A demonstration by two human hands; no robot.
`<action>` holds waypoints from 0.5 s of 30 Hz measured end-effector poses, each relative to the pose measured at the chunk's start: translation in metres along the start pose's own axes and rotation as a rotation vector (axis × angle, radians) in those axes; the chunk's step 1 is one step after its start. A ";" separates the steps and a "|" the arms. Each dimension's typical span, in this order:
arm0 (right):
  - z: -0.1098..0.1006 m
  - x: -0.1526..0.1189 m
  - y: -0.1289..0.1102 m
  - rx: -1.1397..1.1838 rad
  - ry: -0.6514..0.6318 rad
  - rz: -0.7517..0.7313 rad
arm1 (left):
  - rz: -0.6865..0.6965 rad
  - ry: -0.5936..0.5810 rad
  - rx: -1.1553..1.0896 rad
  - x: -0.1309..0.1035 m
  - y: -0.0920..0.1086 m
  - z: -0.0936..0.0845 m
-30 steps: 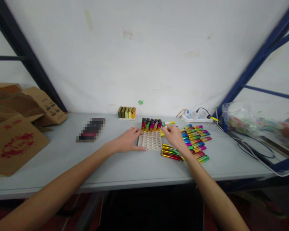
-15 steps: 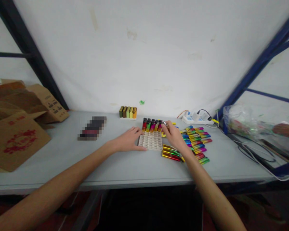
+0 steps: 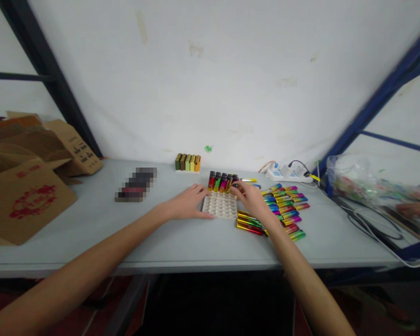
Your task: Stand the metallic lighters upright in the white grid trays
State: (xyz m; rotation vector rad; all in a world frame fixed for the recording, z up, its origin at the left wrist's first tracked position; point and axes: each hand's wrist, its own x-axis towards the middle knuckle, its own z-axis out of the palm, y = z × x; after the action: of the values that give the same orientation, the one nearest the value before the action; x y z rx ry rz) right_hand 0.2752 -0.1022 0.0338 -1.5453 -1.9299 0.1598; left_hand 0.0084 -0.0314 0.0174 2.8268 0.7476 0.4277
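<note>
A white tray (image 3: 220, 206) with rows of small holes lies on the table, and its far rows hold several upright shiny lighters (image 3: 217, 182) with dark tops. My left hand (image 3: 186, 203) grips the tray's left side, thumb along the near corner and fingers farther back. At the tray's right side, my right hand (image 3: 251, 198) pinches a lighter (image 3: 234, 185) whose dark top shows at the fingertips; its lower part is hidden. Many loose metallic lighters (image 3: 286, 205) lie to the right of this hand, and gold, green and red ones (image 3: 249, 223) lie just in front of it.
Against the wall stands a block of green, brown and yellow lighters (image 3: 188, 163). An open cardboard box (image 3: 38, 200) and a blurred-out dark object (image 3: 136, 185) are on the left. On the right are a power strip (image 3: 287, 174), cables (image 3: 367, 224), a plastic bag (image 3: 353, 175) and another person's hand (image 3: 418, 209).
My right hand has lowered the lighter slightly toward the tray's holes, beside the standing lighters. My left hand keeps its place on the tray. The view has shifted a little.
</note>
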 end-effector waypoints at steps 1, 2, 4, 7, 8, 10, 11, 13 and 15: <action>0.001 0.000 0.001 -0.006 -0.028 0.006 | 0.002 0.006 0.000 0.000 -0.001 0.001; 0.002 -0.001 0.002 -0.011 -0.047 0.011 | 0.005 0.014 -0.001 0.000 -0.001 0.001; 0.003 -0.002 0.004 -0.014 -0.056 0.013 | 0.011 0.026 -0.004 0.000 -0.002 0.003; 0.003 -0.001 0.005 0.012 -0.050 0.015 | 0.012 0.030 -0.009 0.000 -0.003 0.004; 0.003 0.001 0.006 0.033 -0.046 0.020 | 0.012 0.029 -0.010 0.000 -0.003 0.004; 0.005 0.006 0.006 0.064 -0.037 0.048 | 0.011 0.025 -0.005 0.000 -0.003 0.003; 0.006 0.010 0.007 0.060 -0.026 0.069 | 0.010 0.022 -0.001 0.000 -0.002 0.003; 0.009 0.016 0.009 -0.013 0.013 0.103 | 0.008 0.021 0.007 0.000 -0.002 0.004; 0.012 0.021 0.011 -0.133 0.064 0.118 | 0.013 0.029 0.007 0.000 -0.002 0.005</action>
State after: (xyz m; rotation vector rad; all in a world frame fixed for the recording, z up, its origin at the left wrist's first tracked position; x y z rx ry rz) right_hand 0.2756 -0.0767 0.0279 -1.7309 -1.8324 0.0325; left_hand 0.0089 -0.0299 0.0126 2.8388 0.7379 0.4704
